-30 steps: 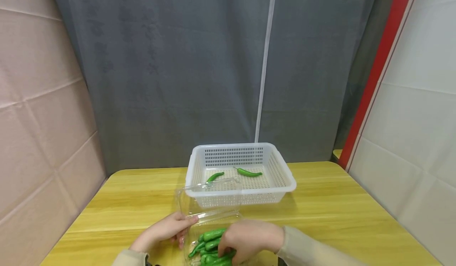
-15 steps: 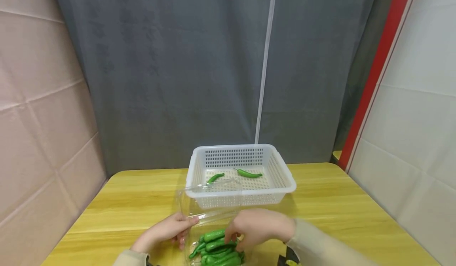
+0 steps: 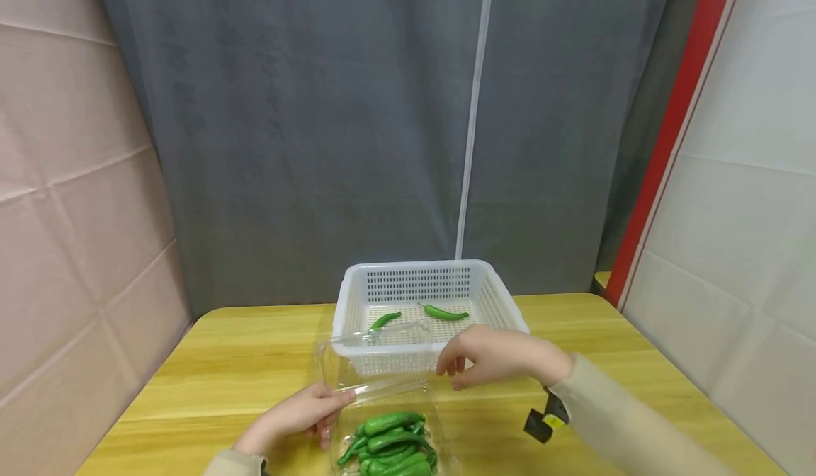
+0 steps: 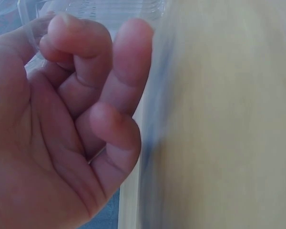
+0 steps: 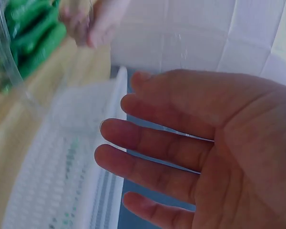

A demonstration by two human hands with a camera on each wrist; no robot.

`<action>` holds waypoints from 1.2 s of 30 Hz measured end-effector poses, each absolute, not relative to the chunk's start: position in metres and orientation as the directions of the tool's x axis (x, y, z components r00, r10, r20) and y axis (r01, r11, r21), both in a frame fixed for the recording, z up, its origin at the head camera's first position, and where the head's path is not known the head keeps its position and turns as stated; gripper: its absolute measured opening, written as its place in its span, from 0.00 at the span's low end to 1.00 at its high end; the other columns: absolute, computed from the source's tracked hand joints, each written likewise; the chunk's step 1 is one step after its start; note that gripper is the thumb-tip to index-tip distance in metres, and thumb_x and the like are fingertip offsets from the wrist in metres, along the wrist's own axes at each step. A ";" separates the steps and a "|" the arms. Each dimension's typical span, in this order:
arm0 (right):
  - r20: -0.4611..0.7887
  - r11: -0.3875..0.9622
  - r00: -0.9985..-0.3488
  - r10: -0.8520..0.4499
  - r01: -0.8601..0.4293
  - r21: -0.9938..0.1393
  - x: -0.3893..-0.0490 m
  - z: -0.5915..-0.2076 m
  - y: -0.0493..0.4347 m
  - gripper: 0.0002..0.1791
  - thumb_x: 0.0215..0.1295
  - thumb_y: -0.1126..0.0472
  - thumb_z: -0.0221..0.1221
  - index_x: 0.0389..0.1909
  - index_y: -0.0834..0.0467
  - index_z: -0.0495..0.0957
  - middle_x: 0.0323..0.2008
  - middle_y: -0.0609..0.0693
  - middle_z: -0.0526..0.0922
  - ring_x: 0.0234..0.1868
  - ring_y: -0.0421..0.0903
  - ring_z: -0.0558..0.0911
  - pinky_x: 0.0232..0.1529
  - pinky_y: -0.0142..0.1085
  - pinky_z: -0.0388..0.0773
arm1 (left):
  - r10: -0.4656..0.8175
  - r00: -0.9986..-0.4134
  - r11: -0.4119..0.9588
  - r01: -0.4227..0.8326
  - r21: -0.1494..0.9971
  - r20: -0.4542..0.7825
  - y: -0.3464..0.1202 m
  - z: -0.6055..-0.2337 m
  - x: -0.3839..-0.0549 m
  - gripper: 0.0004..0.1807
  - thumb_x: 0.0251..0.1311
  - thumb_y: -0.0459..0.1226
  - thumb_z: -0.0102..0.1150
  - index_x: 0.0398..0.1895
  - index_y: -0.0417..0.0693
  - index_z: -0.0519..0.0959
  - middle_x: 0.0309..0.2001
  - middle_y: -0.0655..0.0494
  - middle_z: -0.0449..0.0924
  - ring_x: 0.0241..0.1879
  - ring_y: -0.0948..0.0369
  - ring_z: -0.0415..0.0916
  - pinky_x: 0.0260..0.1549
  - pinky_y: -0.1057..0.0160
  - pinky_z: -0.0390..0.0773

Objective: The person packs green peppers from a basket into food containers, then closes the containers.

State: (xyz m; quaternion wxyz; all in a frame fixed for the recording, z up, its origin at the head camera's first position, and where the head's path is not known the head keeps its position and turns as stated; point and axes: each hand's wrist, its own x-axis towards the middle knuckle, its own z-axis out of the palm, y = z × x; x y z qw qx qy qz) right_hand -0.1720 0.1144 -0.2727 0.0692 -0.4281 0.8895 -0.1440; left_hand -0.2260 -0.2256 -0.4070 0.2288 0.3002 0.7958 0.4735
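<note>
My left hand [image 3: 301, 412] pinches the left side of a clear plastic clamshell box [image 3: 446, 437] near its fold, thumb on top. Its other fingers [image 4: 133, 52] curl loosely in the left wrist view. Several green chili peppers [image 3: 392, 444] lie heaped in the box, whose clear lid [image 3: 344, 370] is raised at the back. My right hand [image 3: 491, 355] hovers at the front right of a white slotted basket [image 3: 516, 320]; in the right wrist view its fingers [image 5: 152, 171] are spread and hold nothing.
Two green chili peppers lie in the basket, one pepper [image 3: 446, 313] at the right and another pepper [image 3: 385, 319] at the left, partly behind the lid. The wooden table [image 3: 242, 348] runs back to a grey curtain [image 3: 306, 143].
My right hand has risen from the pepper heap and moved forward and right to the basket's front, uncovering the heap. My left hand stays on the box.
</note>
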 end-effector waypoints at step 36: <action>-0.088 0.801 -0.918 -0.387 -0.287 -0.525 -0.346 -0.295 0.134 0.12 0.69 0.59 0.58 0.43 0.63 0.82 0.33 0.60 0.81 0.36 0.55 0.82 0.46 0.51 0.78 | 0.678 -0.732 0.376 0.265 0.888 -0.068 -0.222 -0.406 -0.221 0.38 0.73 0.51 0.45 0.18 0.21 0.65 0.09 0.57 0.71 0.12 0.61 0.75 0.11 0.69 0.59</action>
